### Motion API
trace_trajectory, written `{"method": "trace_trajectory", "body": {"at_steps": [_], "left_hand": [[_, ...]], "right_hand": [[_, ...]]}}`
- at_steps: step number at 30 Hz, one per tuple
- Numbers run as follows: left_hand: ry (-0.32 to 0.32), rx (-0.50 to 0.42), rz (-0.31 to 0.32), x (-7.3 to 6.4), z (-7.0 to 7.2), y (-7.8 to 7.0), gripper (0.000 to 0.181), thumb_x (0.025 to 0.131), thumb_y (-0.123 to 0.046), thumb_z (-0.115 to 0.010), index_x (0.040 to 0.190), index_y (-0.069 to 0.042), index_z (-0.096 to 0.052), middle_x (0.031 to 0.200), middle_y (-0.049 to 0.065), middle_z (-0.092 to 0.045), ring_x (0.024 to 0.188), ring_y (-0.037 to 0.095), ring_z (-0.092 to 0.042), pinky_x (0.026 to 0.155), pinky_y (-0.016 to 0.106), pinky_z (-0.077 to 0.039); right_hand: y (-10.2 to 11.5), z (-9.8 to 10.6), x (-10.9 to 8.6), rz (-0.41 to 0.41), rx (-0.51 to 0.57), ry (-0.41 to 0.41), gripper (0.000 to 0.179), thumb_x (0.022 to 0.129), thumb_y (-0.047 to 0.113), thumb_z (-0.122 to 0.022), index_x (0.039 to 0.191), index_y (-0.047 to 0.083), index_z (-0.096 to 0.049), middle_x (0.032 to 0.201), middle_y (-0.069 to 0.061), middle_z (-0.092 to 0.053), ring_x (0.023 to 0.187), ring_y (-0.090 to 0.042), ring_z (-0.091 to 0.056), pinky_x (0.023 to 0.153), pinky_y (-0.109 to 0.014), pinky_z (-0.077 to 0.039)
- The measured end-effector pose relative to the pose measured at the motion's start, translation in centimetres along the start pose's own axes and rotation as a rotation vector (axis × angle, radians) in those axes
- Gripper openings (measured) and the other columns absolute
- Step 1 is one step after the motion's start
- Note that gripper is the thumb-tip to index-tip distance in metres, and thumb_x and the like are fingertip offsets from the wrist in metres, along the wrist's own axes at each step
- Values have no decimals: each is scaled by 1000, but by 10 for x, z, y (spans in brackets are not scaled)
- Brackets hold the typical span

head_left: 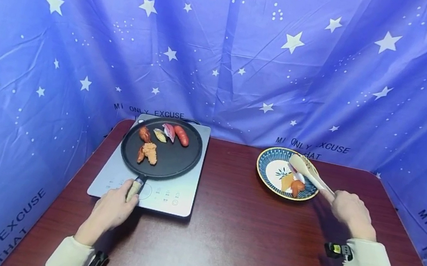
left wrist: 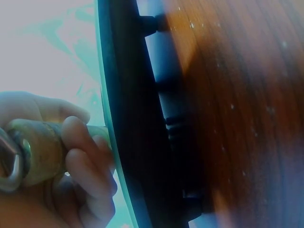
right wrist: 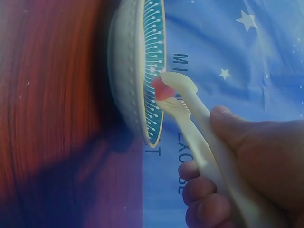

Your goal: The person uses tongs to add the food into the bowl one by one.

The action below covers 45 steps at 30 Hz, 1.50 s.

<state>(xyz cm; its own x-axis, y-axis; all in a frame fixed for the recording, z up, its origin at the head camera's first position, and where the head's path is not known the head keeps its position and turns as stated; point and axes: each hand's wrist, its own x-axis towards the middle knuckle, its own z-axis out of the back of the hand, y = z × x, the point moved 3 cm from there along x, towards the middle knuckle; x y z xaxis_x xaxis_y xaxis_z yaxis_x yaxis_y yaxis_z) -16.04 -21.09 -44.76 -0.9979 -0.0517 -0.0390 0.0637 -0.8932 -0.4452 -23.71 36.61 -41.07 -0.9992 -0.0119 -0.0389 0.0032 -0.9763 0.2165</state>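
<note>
My left hand grips the wooden-and-black handle of a round black frying pan. Inside the pan lie a red sausage, a golden fried chicken piece, a pink-and-white piece, a yellowish piece and glossy brown meat pieces. Pale tongs are held in my right hand, over a blue-patterned plate. Between the tong tips, the right wrist view shows a pinkish-red food piece. On the plate rest a flat yellow piece and an orange-brown piece.
Beneath the pan is a silver induction cooker with touch controls along its front. Both cooker and plate stand on a dark reddish wooden table. Blue star-printed curtains hang close behind and along both sides.
</note>
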Motion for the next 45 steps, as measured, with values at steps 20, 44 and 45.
{"method": "trace_trajectory", "body": {"at_steps": [20,44,45], "left_hand": [[-11,17,-14,0,-1,-1,52,90,-29,-50,135,-5,-43,84,19,-60,72,31,-58,55,42,-41],[-14,12,1,0,-1,0,52,90,-29,-50,135,-6,-44,84,18,-60,70,30,-56,55,42,-41],[-16,13,1,0,-1,1,51,90,-29,-50,135,-6,-44,84,18,-60,70,30,-57,55,43,-41]], "right_hand": [[5,-19,-28,-29,177,49,60,98,54,-29,75,4,-53,50,-1,-49,47,-18,-50,50,-35,-36],[25,-15,-33,15,217,-16,56,98,52,-34,79,4,-55,50,0,-47,45,-17,-50,49,-34,-34],[26,-15,-33,15,222,-16,56,98,52,-34,78,4,-55,50,0,-47,45,-17,-50,49,-34,-34]]}}
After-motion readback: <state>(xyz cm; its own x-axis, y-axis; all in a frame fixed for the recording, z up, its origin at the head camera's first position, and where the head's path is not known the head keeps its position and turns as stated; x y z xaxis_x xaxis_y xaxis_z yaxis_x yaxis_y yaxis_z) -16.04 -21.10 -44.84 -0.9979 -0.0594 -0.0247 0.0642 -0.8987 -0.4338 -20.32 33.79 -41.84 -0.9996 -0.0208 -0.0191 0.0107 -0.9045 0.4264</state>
